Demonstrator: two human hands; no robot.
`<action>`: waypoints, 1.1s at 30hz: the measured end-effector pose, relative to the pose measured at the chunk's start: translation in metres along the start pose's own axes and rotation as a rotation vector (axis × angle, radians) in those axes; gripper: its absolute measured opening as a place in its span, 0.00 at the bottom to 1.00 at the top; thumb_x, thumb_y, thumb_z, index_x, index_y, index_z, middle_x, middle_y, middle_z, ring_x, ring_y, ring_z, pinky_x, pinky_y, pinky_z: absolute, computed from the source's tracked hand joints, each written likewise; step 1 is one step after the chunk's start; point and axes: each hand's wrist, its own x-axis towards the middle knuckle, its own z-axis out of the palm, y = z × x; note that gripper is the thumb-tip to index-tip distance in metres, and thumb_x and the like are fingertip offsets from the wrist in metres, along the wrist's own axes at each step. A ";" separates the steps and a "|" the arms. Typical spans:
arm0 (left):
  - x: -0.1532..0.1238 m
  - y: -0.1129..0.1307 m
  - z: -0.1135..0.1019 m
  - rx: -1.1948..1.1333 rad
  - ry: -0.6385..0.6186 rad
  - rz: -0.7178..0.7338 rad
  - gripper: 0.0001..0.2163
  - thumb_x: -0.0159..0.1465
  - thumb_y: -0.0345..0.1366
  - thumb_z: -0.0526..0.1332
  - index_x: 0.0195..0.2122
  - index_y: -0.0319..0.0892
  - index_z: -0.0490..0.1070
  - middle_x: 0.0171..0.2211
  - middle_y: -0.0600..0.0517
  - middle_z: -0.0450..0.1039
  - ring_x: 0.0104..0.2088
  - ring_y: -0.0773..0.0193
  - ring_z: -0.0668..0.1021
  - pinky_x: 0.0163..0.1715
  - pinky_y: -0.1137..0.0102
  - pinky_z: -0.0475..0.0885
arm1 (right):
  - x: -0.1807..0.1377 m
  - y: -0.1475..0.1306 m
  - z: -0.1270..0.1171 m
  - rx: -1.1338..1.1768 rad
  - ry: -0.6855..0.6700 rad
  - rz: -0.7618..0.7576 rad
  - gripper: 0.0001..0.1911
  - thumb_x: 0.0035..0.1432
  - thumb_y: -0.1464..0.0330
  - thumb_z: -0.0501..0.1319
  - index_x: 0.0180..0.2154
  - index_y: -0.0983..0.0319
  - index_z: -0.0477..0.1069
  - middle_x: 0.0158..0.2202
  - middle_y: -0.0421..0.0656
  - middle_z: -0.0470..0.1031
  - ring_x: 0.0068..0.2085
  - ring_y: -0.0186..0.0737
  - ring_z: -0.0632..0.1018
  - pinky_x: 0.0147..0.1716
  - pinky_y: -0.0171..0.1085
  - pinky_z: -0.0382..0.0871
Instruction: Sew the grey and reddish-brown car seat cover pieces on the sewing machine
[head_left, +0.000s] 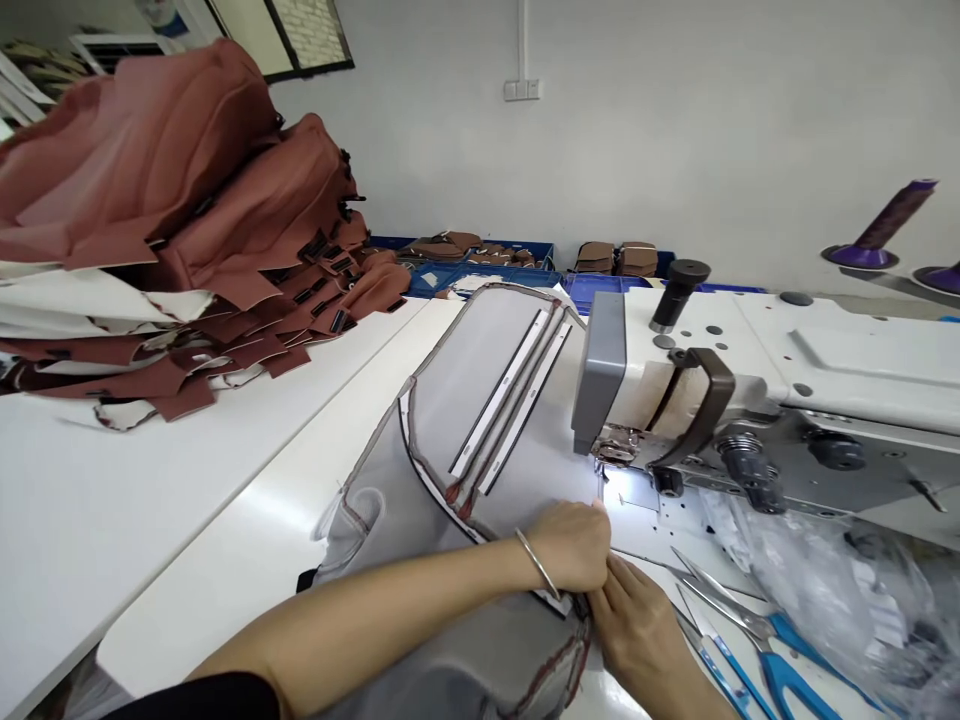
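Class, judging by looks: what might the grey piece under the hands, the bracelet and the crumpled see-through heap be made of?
Grey piece: perhaps matte fabric or synthetic leather; it folds softly.
Bracelet: probably polished metal, silvery with glints.
Heap: likely thin plastic film, glossy, with creased highlights.

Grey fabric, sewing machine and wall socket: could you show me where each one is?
Grey fabric (397, 525): head view, on plain cloth in its middle part.
Sewing machine (772, 365): head view, on its white upper body.
Wall socket (522, 90): head view, on the middle of its faceplate.
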 end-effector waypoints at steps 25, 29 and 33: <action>-0.058 0.008 0.036 0.245 0.287 -0.047 0.19 0.61 0.34 0.52 0.54 0.40 0.64 0.38 0.45 0.71 0.38 0.54 0.73 0.35 0.61 0.69 | 0.002 -0.017 -0.016 -0.120 -0.005 -0.107 0.15 0.53 0.81 0.50 0.40 0.75 0.71 0.38 0.58 0.72 0.43 0.52 0.72 0.46 0.51 0.69; -0.055 0.000 0.034 0.186 0.265 0.001 0.20 0.59 0.34 0.53 0.53 0.41 0.63 0.37 0.47 0.70 0.37 0.56 0.73 0.33 0.63 0.68 | 0.004 -0.012 -0.014 -0.071 -0.028 -0.107 0.15 0.55 0.81 0.47 0.40 0.73 0.70 0.34 0.55 0.72 0.40 0.48 0.73 0.42 0.48 0.71; -0.047 -0.004 0.031 0.146 0.267 0.028 0.18 0.58 0.33 0.53 0.50 0.42 0.64 0.36 0.48 0.71 0.36 0.58 0.73 0.32 0.65 0.67 | 0.005 -0.005 -0.009 -0.061 -0.014 -0.077 0.14 0.56 0.80 0.47 0.38 0.71 0.70 0.33 0.53 0.71 0.39 0.47 0.73 0.39 0.46 0.72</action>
